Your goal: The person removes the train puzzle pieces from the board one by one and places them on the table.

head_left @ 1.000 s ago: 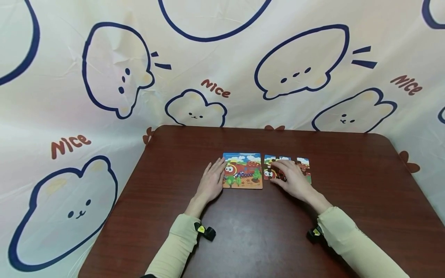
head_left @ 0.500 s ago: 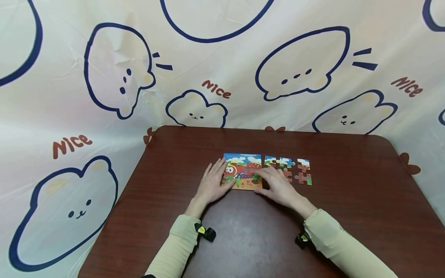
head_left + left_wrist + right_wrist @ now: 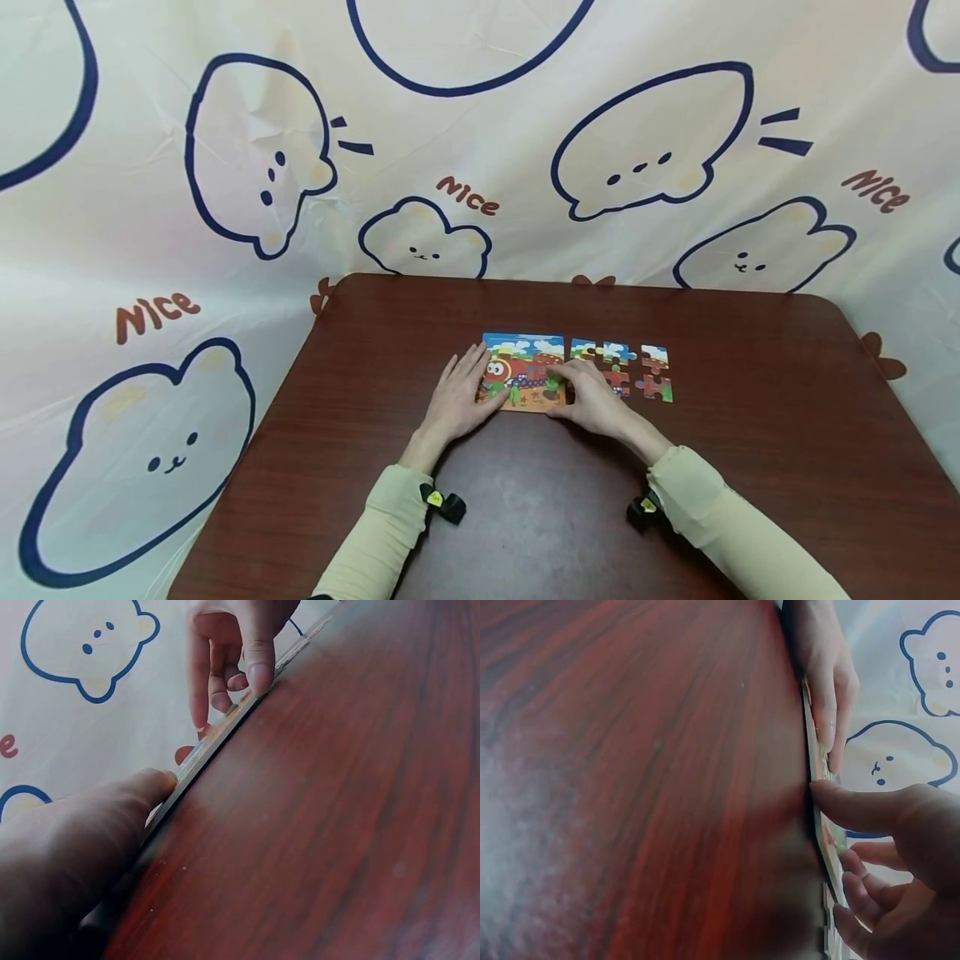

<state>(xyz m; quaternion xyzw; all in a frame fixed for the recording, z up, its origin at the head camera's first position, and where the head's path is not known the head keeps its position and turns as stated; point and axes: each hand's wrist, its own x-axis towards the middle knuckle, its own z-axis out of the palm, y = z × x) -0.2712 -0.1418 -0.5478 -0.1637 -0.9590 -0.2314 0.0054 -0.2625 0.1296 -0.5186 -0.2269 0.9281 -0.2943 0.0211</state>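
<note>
A square picture board (image 3: 523, 343) with a colourful cartoon lies flat on the table. My left hand (image 3: 456, 398) rests along its left edge with the fingers extended, and the thumb reaches its near edge. Over the board's right side is my right hand (image 3: 592, 400), its thumb touching the near edge and its fingers loosely bent. In the right wrist view the right thumb (image 3: 855, 806) meets the board's edge (image 3: 815, 750). Several jigsaw pieces (image 3: 656, 387) lie just right of the board, some partly hidden by the right hand.
The dark brown wooden table (image 3: 517, 517) stretches around the board. Behind and to the left hangs a pale curtain (image 3: 420, 150) with blue cartoon outlines and the word "Nice". Black cameras are strapped at both wrists.
My right hand has moved left from over the jigsaw pieces to the board's right side, uncovering several pieces. My left thumb has come down onto the board's near edge; the left hand otherwise stays put.
</note>
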